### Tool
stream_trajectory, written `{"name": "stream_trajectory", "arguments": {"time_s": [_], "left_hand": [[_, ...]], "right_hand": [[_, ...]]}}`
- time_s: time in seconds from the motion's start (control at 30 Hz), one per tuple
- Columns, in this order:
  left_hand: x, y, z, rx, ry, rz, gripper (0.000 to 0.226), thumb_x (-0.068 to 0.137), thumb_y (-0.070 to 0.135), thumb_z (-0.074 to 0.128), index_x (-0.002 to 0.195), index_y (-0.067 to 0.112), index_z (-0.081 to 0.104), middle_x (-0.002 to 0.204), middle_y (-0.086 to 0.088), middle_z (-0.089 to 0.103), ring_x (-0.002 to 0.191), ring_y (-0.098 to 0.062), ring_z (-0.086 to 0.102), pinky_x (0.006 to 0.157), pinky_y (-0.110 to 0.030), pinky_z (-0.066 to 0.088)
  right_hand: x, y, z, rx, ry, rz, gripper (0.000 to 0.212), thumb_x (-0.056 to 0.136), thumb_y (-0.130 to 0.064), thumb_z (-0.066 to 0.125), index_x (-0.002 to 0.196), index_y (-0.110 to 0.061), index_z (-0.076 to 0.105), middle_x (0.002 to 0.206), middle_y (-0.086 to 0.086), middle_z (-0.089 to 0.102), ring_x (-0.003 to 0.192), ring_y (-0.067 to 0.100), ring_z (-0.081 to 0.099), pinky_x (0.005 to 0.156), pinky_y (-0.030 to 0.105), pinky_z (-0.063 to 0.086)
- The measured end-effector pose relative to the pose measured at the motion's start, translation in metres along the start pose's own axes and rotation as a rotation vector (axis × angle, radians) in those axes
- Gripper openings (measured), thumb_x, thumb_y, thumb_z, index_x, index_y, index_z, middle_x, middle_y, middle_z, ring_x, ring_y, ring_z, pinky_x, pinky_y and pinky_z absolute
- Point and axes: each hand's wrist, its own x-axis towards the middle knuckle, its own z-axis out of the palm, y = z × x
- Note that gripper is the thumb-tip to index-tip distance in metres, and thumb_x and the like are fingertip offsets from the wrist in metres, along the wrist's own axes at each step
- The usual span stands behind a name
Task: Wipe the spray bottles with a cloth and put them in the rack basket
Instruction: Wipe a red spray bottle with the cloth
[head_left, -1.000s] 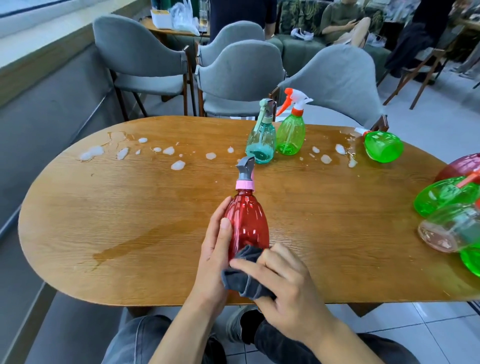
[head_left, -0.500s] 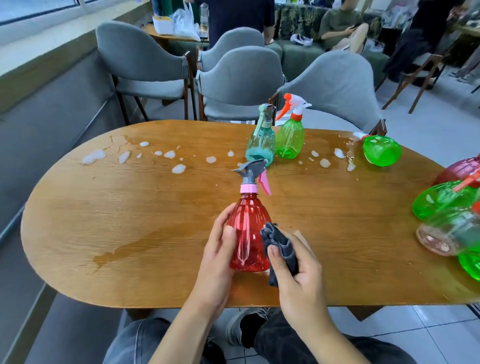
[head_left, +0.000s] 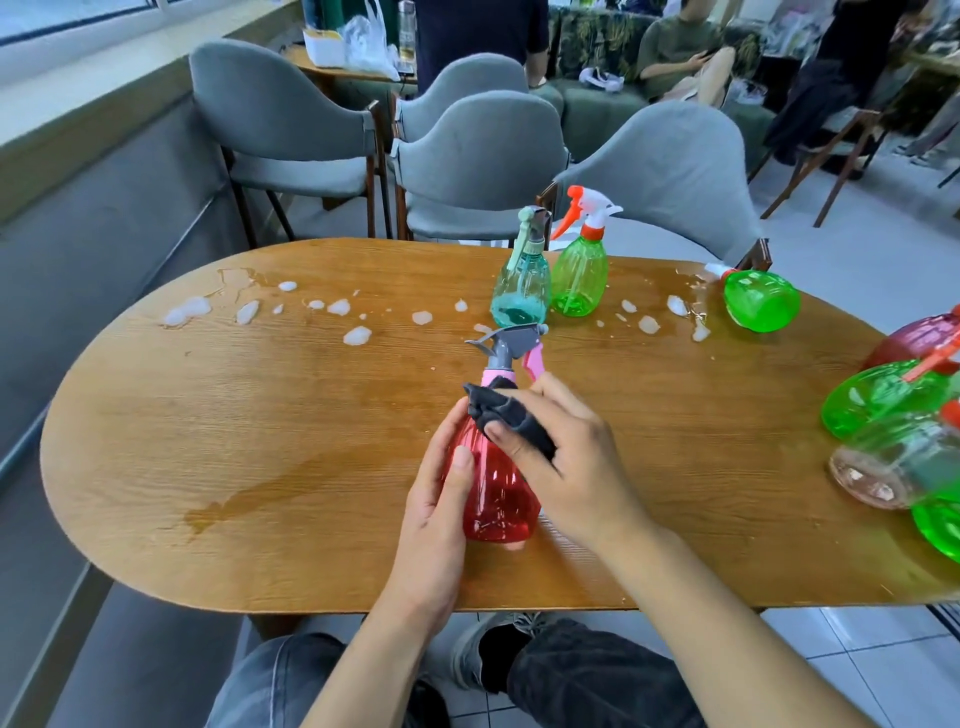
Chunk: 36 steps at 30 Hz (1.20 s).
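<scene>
1. Grip. Our left hand (head_left: 441, 499) wraps the left side of the red spray bottle (head_left: 496, 488), thumb laid up its front, fingers curled behind. Our right hand (head_left: 566, 457) pinches a bunched dark cloth (head_left: 506, 413) between thumb and fingers and presses it on the bottle's shoulder, just under the pink collar.

2. Position of the work. The red spray bottle stands upright on the wooden table (head_left: 260, 441), near the edge closest to us. Its grey head and pink trigger (head_left: 532, 361) sit above the cloth.

3. Step in hand. We judge this to be the wiping step, at the upper body and neck. Stowing is not yet begun.

4. Next move. We expect to work the cloth around the collar and down the body, the left hand steadying or turning the bottle. The trigger stands close to the right fingers and could snag the cloth.

5. Rack basket. It is not in view, so we cannot tell where the bottle must go.

6. Surroundings. A teal bottle (head_left: 522, 283) and a green bottle (head_left: 581, 275) stand touching at the far side; another green bottle (head_left: 761, 301) lies tipped to the right. More bottles (head_left: 883, 400) crowd the right edge.

7. Hazards. Foam blobs (head_left: 357, 335) and a wet streak (head_left: 270, 493) mark the table; wet surfaces may slip.
</scene>
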Motion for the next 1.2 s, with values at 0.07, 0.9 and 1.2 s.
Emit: {"name": "stream_trajectory", "arguments": {"time_s": [0.07, 0.9, 1.2], "left_hand": [[0.0, 0.001, 0.0, -0.039, 0.015, -0.036, 0.054, 0.094, 0.064, 0.066, 0.145, 0.053, 0.058, 0.152, 0.0, 0.062, 0.124, -0.038, 0.068, 0.083, -0.063, 0.062], [-0.002, 0.009, 0.004, -0.092, 0.011, -0.039, 0.044, 0.104, 0.051, 0.058, 0.148, 0.047, 0.056, 0.143, 0.002, 0.068, 0.107, -0.029, 0.077, 0.058, -0.041, 0.065], [0.001, 0.004, 0.001, -0.06, 0.053, -0.02, 0.041, 0.108, 0.049, 0.053, 0.149, 0.043, 0.057, 0.143, -0.004, 0.069, 0.127, -0.035, 0.068, 0.089, -0.047, 0.063]], "right_hand": [[-0.008, -0.001, 0.003, -0.02, 0.019, -0.082, 0.038, 0.103, -0.044, 0.059, 0.128, -0.018, 0.072, 0.093, -0.008, 0.05, 0.092, 0.011, 0.051, 0.081, 0.025, 0.043], [0.001, -0.001, -0.005, -0.02, -0.017, 0.089, 0.038, 0.11, -0.048, 0.04, 0.144, -0.04, 0.056, 0.127, -0.014, 0.069, 0.109, 0.002, 0.065, 0.089, 0.036, 0.057], [-0.057, 0.006, 0.002, -0.145, -0.035, -0.19, 0.035, 0.113, -0.043, 0.042, 0.142, -0.03, 0.055, 0.101, -0.005, 0.058, 0.084, 0.01, 0.058, 0.071, 0.03, 0.055]]}}
